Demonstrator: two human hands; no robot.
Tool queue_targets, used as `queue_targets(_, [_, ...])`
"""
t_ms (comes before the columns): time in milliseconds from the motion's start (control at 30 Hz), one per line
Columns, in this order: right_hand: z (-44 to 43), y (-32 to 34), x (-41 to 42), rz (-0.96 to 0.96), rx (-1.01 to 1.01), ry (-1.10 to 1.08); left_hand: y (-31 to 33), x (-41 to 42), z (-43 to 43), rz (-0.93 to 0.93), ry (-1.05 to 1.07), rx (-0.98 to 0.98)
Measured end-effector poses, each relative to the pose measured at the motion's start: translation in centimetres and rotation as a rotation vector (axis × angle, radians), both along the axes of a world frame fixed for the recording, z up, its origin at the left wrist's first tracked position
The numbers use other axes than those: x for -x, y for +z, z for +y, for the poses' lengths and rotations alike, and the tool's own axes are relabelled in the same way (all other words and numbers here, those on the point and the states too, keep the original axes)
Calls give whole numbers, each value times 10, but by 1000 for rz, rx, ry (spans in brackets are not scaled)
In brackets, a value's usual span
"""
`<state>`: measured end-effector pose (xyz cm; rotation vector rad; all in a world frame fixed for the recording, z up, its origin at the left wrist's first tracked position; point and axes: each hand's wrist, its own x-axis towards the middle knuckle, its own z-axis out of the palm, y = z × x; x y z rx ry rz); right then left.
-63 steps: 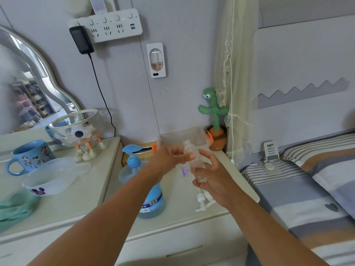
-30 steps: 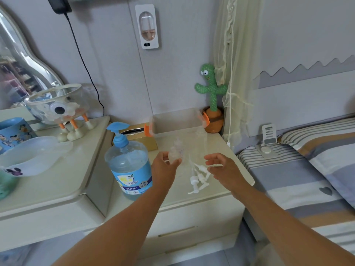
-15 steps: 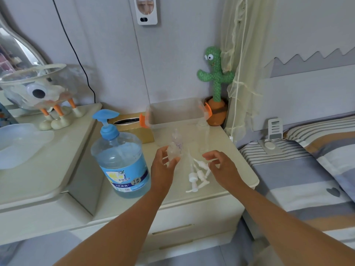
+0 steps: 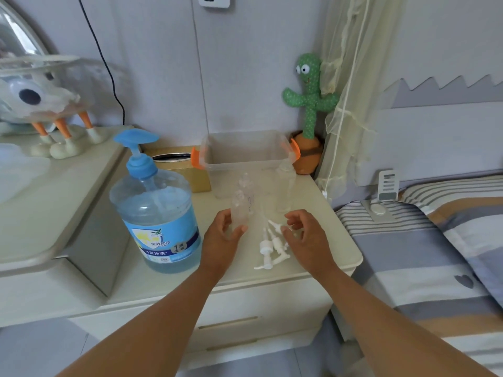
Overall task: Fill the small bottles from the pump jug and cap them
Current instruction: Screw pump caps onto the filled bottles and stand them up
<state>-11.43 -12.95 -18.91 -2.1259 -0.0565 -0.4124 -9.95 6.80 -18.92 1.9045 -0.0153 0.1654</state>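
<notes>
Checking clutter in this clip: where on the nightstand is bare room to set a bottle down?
Bare: the right edge between right hand and bed, and the front strip between jug and pump caps. Crowded: the middle, where the left hand grips a bottle.

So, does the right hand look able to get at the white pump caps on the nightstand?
Probably yes: the right hand hovers open just beside the pump caps, with nothing in between.

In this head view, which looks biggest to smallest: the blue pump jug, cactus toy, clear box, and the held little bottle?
1. pump jug
2. clear box and cactus toy, too alike to rank
3. small bottle in the left hand
</notes>
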Motion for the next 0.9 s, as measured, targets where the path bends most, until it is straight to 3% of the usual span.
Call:
queue_targets(433, [0,-10,-4,-78,129,-29,-4,0,0,-29,31,-6])
queue_targets(667, [4,-9,-3,-111,64,-96,-8,-2,1,-31,37,-23])
queue_targets(900, [-3,0,-1,-48,-142,-81,-8,-2,2,-27,32,-33])
